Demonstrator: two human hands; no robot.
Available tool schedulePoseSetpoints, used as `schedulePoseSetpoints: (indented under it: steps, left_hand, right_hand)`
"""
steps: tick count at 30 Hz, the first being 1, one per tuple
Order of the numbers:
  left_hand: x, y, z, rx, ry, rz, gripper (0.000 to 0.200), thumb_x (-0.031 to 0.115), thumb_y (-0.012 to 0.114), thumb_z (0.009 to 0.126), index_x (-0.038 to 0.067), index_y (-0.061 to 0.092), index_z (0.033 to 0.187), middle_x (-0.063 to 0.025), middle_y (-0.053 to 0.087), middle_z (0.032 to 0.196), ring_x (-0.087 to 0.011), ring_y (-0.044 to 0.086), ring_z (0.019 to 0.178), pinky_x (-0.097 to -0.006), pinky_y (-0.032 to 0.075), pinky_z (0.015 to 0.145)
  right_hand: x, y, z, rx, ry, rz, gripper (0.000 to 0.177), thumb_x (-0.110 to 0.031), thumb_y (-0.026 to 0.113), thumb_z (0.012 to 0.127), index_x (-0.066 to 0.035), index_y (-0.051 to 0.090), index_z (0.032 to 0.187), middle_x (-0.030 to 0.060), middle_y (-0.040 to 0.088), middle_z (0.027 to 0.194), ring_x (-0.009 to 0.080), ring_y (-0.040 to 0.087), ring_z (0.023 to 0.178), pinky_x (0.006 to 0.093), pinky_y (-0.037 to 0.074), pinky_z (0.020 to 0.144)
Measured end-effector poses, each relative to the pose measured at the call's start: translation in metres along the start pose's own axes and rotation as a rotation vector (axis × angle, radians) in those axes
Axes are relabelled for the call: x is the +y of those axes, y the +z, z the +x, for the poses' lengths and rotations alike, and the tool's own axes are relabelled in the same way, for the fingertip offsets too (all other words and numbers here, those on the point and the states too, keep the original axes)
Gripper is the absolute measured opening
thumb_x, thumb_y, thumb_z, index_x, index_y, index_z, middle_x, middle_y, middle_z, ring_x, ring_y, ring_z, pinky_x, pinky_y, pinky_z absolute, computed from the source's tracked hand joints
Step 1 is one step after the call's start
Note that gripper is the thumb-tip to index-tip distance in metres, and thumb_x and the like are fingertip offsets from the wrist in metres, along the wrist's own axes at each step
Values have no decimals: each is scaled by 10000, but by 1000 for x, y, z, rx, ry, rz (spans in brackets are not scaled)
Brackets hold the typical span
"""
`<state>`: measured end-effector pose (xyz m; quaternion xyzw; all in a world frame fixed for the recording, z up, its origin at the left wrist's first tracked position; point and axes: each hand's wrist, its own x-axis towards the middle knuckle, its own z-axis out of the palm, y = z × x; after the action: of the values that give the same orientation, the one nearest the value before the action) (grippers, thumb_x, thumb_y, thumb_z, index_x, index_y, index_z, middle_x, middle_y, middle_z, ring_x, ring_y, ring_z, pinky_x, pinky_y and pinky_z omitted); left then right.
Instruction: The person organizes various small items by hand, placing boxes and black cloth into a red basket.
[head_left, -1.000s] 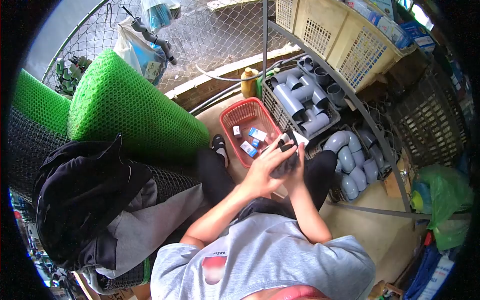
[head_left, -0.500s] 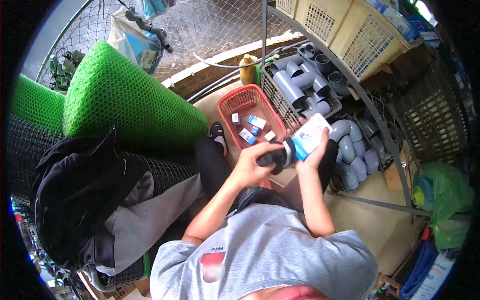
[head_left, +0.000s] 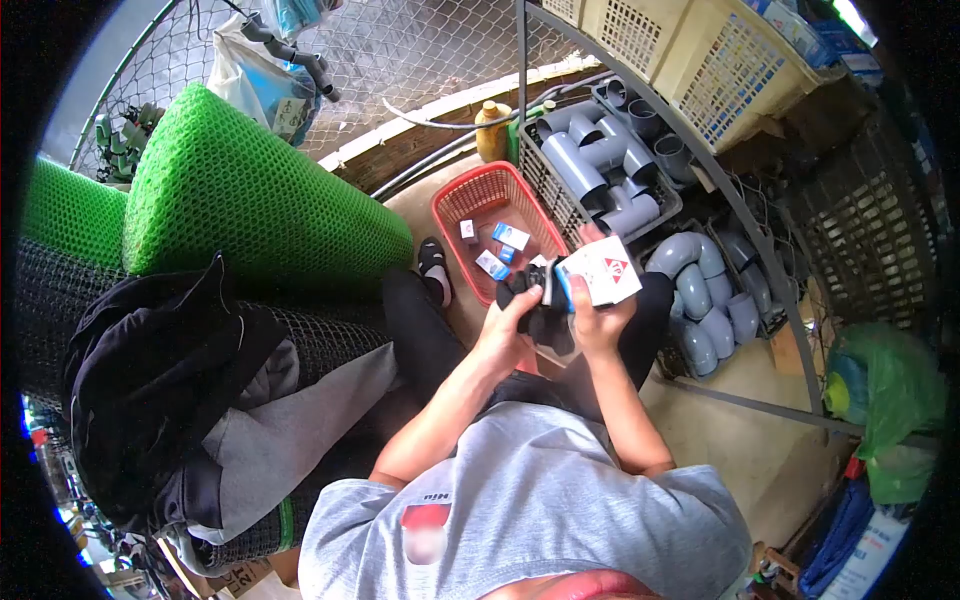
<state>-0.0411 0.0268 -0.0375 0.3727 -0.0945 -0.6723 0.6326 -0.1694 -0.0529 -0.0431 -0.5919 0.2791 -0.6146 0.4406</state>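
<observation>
At the far left a black jacket point(head_left: 160, 390) is draped over a dark roll of netting, and beyond it stands a bright green roll of plastic mesh point(head_left: 250, 200), with a clear plastic bag point(head_left: 265, 90) hanging on the chain-link fence behind. Near the middle, on the floor ahead of the person's knees, sits a red plastic lattice basket point(head_left: 480, 185) holding a few small blue-and-white cartons point(head_left: 511, 236). Just nearer than the basket, the left hand point(head_left: 505, 328) is closed around a black plastic fitting point(head_left: 532, 300), fingers wrapped over its near side. The fitting touches the open end of a white cardboard box with a red mark point(head_left: 603, 271), which the right hand point(head_left: 597, 322) grips from below, thumb against its near face. Farther right, grey PVC pipe elbows point(head_left: 600, 165) fill a wire crate, more grey bends point(head_left: 705, 300) lie lower on the rack, and cream perforated plastic bins point(head_left: 690, 60) stand on the shelf above. A green plastic bag point(head_left: 890, 400) sits at the far right.
</observation>
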Motion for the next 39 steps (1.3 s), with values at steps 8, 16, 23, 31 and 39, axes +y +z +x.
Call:
schedulePoseSetpoints:
  steps: [8,16,23,31,39]
  left_hand:
    - [-14,9,-21,46,8,51,427,234,697,973,19,563,1317,-78,671,1176,-221,679,1033,-395,580,844]
    - [62,19,-31,213,535,372,327,43,687,898,-5,652,1219,-67,707,1128,-151,669,1023,-317,525,947]
    - [83,31,-18,-485,875,1395,583,-11,688,684,25,663,1265,-123,675,1332,-330,576,1351,-464,438,1156]
    - [65,26,-13,-532,842,1396,622,55,725,658,32,671,1277,-148,637,1415,-350,544,1390,-473,374,1212]
    - [72,-26,15,-126,492,1266,388,31,700,849,-15,664,1233,-99,753,1053,-127,683,1004,-310,524,935]
  right_hand:
    - [10,-1,0,147,15,114,582,-82,750,874,74,472,1360,205,666,1245,259,697,1063,396,566,926]
    - [14,-8,-20,-46,223,33,542,-170,801,881,25,543,1317,133,677,1139,230,681,1063,354,547,902]
    - [-3,6,-19,-366,98,-69,518,-45,798,792,-38,615,1277,97,695,1196,164,678,1068,338,539,912]
    - [2,-7,-15,-389,118,-199,756,-233,935,679,5,592,1310,138,704,1201,243,684,1135,379,543,965]
    - [5,-11,-30,-106,371,13,460,-127,797,870,22,621,1267,99,709,1150,174,683,1062,344,540,941]
